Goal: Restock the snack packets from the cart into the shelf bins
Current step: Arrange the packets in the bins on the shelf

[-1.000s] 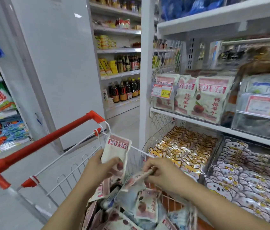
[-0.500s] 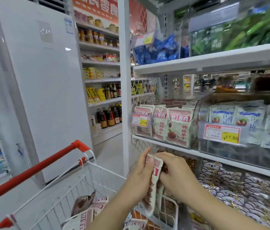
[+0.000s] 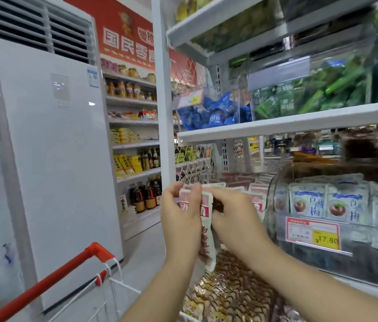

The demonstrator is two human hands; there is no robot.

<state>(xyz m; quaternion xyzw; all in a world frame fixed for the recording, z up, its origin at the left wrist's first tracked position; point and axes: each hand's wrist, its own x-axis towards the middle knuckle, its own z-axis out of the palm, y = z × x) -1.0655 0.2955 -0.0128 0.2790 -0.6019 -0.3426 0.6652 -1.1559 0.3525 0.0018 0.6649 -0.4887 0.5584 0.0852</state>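
Both hands hold a stack of white-and-pink snack packets upright in front of the shelf. My left hand grips the stack from the left, thumb and fingers curled over its top edge. My right hand grips it from the right. Just behind the hands lies the shelf bin with matching pink-topped packets lying in rows. The cart, with its red handle and white wire frame, shows at the lower left; its contents are out of view.
A clear bin of white-and-blue packets with a 17.80 price tag sits to the right. Blue packets and green packets fill the shelf above. Gold packets lie below. A tall white air conditioner stands left.
Both hands have lifted the packet stack from over the cart up to the level of the pink-packet bin. The view has tilted upward, so the cart's inside has dropped out of sight.
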